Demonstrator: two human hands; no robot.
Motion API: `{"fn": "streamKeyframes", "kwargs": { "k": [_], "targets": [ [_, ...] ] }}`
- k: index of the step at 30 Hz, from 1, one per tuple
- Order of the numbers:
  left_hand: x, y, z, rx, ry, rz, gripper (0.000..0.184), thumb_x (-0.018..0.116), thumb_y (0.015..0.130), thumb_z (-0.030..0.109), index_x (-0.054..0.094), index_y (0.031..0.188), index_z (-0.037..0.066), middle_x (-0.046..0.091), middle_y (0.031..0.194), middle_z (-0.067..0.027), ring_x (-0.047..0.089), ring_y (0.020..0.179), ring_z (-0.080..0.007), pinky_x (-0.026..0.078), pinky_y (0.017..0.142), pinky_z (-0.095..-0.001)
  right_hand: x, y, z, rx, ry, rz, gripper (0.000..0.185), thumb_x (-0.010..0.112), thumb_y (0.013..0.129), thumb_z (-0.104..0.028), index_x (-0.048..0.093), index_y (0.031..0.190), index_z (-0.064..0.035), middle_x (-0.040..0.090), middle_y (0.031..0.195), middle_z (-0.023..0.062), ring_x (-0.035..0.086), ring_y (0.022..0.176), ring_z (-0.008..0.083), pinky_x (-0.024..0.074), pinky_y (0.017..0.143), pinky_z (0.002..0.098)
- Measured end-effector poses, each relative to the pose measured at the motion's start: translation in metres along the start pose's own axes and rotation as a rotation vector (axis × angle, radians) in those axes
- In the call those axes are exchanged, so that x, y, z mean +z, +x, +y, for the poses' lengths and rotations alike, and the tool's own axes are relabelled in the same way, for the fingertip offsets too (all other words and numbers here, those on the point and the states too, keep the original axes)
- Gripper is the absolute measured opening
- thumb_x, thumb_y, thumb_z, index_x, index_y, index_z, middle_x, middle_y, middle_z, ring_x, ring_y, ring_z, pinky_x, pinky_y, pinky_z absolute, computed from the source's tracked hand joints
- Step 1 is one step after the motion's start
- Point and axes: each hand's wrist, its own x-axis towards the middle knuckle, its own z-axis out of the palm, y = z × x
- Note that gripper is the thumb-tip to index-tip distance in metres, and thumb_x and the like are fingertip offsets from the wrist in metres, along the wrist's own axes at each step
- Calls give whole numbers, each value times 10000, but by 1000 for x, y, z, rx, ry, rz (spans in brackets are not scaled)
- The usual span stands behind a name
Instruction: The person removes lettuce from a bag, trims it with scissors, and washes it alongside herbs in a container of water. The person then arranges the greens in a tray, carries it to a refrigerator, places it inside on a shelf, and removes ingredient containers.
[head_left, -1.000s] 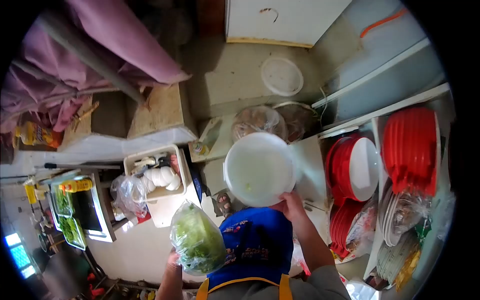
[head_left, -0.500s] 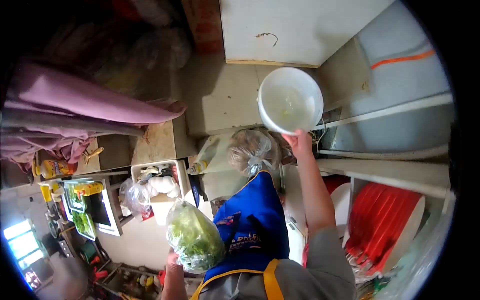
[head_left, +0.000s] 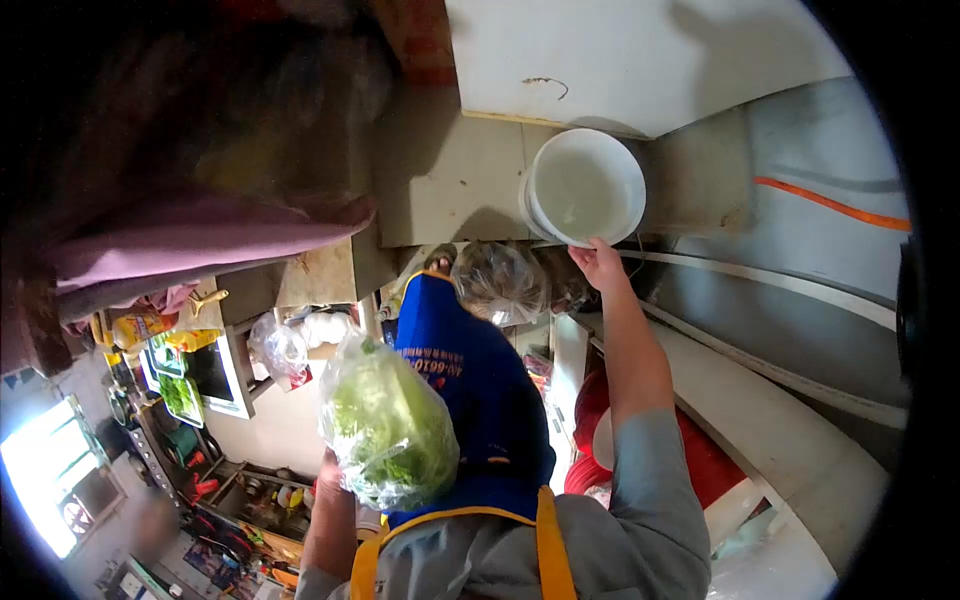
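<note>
My right hand [head_left: 598,264] grips the near rim of a white bucket [head_left: 585,190], its arm stretched forward. The bucket's open mouth faces up and its inside looks pale, with a small bit at the bottom. Part of a white round lid or rim shows at the bucket's left side. My left hand [head_left: 333,472] holds a clear plastic bag of green leafy vegetables [head_left: 392,425] in front of the blue apron [head_left: 465,370]; the bag hides most of its fingers.
Clear bags of brown items [head_left: 500,283] lie below the bucket. A white panel [head_left: 640,60] stands ahead. Red stacked ware [head_left: 710,465] sits under a shelf [head_left: 740,410] at the right. Pink cloth [head_left: 210,240] hangs at the left, above trays of greens [head_left: 178,395]. An orange cord [head_left: 835,203] runs at upper right.
The bucket has moved forward, away from my body, in my right hand. The bag of greens stays in my left hand. The view has shifted, and the white container at left is now mostly hidden.
</note>
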Motion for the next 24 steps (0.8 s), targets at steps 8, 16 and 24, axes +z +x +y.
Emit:
{"fn": "streamKeyframes", "kwargs": {
  "k": [8, 16, 24],
  "targets": [
    [184, -22, 130, -8, 169, -311, 816, 694, 541, 78, 406, 1298, -19, 576, 1158, -169, 589, 1015, -299, 474, 890, -413, 154, -221, -134, -133, -794, -208, 223, 555, 898, -281, 612, 872, -67, 574, 740, 17, 530, 652, 96, 399, 548, 239],
    [405, -141, 259, -1, 303, -533, 813, 693, 540, 78, 409, 1295, -20, 579, 1153, -166, 591, 1009, -296, 477, 884, -408, 439, -520, -353, -620, -50, -514, 196, 537, 901, -239, 589, 978, -66, 441, 677, -27, 387, 571, 79, 328, 535, 208],
    [486, -224, 302, 140, 336, -565, 810, 692, 540, 79, 411, 1293, -20, 582, 1147, -163, 593, 1003, -293, 479, 878, -403, 467, -504, -426, -270, -7, -428, 168, 513, 827, -158, 414, 691, -141, 416, 570, -38, 288, 418, 57, 221, 355, 200]
  ]
}}
